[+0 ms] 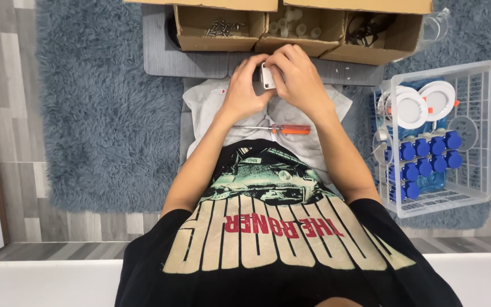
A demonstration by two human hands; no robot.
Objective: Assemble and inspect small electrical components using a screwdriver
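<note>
Head view: both hands, left (244, 91) and right (296, 79), pinch a small white part (267, 77) between closed fingers, above the lap for control; screwdriver (282, 129) rests within reach.

Bright, even indoor light — shadows are soft and faint. The view is sharp throughout. Slight wide-angle bending shows at the edges — no glare.

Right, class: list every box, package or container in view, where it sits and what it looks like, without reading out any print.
Left cardboard box: top centre, brown, open, holds metal screws.
Middle cardboard box: beside it, brown, open, holds small white parts.
Right cardboard box: brown, open, holds dark cables.
White wire basket: right, on the rug, holds round white discs and blue-capped pieces.
No screens or signs.
</note>
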